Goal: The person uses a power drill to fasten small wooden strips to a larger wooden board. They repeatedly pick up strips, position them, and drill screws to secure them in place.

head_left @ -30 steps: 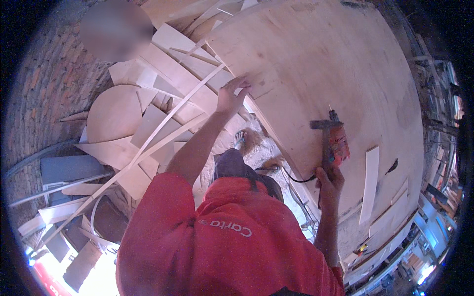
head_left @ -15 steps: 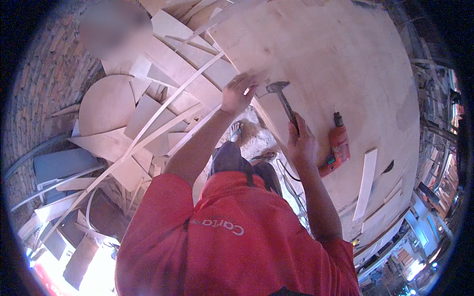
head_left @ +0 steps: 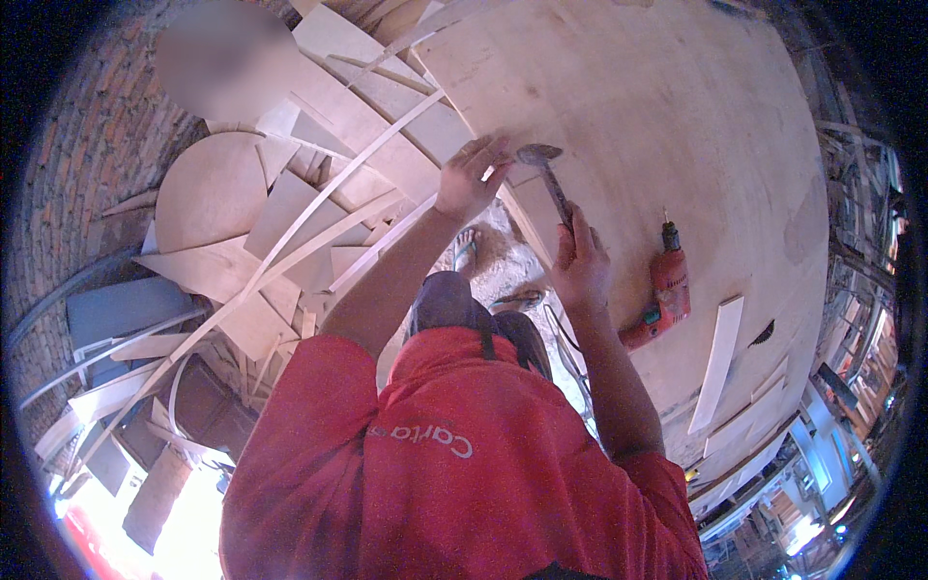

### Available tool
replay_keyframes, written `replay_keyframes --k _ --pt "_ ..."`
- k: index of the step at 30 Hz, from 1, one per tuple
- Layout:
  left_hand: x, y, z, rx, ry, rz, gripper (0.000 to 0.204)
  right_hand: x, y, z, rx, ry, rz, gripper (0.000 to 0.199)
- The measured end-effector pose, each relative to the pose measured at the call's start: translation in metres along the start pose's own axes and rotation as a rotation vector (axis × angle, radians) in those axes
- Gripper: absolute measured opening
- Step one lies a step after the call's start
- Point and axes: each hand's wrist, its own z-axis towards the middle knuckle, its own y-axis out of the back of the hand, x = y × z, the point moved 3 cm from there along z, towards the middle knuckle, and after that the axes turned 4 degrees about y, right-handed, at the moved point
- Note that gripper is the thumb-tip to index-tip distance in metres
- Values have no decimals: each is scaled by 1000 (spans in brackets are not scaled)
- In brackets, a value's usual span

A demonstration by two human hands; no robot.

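My right hand is wrapped round the handle of a hammer. The hammer's dark metal head sits over the wooden board, close to the fingertips of my left hand. At the board's near left edge, my left hand has its fingers bent and drawn together. Whatever lies between those fingers is too small to make out. A red power drill with a bit in its chuck lies on the board, to the right of my right hand.
A pale wooden strip lies on the board, beside a small dark toothed piece. Wood offcuts and long thin strips are heaped at the left by a brick wall. A cable hangs beside the board.
The hammer head has shifted slightly up and left, nearer my left fingers. My right hand has risen a little with it. My left hand stays at the board's edge.
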Motion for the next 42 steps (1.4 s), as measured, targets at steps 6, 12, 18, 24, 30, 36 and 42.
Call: replay_keyframes --k 6,12,18,24,30,36,42 --pt "-2 1 1 46 58 11 41 -12 -15 -7 12 8 -47 44" --pt "0 6 1 52 33 -7 24 0 -15 -8 14 -39 -33 42" --pt "14 12 3 111 -17 20 20 -26 6 -38 -193 -134 154 30" --pt "-11 10 -5 118 -77 37 42 -121 86 -176 -631 -500 278 28" --pt "2 13 -62 -37 -61 279 41 -228 128 -299 -613 -966 21 33" --pt "-59 20 -96 -41 -79 293 34 -206 144 -245 -260 -493 -604 53" --pt "-69 12 -143 -51 -85 289 34 -188 109 -162 -197 -710 161 105"
